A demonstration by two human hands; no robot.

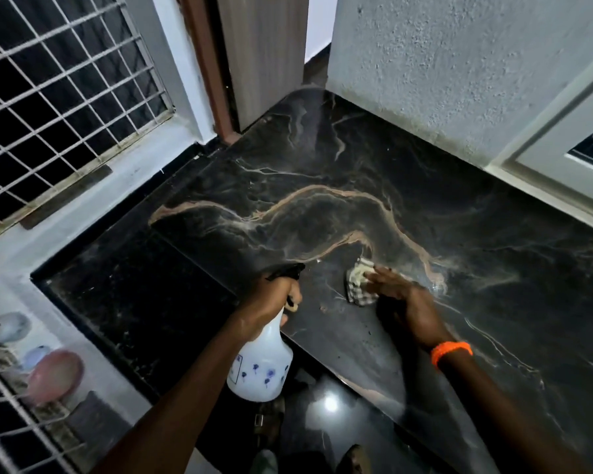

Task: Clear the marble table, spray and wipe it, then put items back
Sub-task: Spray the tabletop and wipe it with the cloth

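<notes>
**A:** What's closest to you?

**B:** Nearest me I see the glossy dark floor [326, 415] with a light glare on it. Just above that hangs the spray bottle [259, 367], white plastic with small blue flowers printed on it. My left hand [276, 295] has its grip clamped around the bottle's neck, the black nozzle pointing away over the counter [322, 206].

**A:** And the other hand?

**B:** My right hand [396, 294], orange band [452, 351] on the wrist, lies on the counter with fingers spread nearly straight, the grip apart, pressing on a checked cloth [356, 285]. The cloth is bunched up under the fingertips, close to the counter's near edge, just right of the nozzle.

**A:** How does the surface look?

**B:** Black marble with pale brown veins curling across the middle. There's a faint haze over it near the cloth; it may be spray mist, but the view is too blurred for me to be sure.

**A:** Anything to the sides?

**B:** On the left, a lower black ledge [134, 302], and beyond it some blurred pinkish and grey round objects [53, 376] beside a grille. Further back, a barred window [59, 94], a wooden door frame [209, 70], and a rough white wall [459, 70] behind the counter.
</notes>
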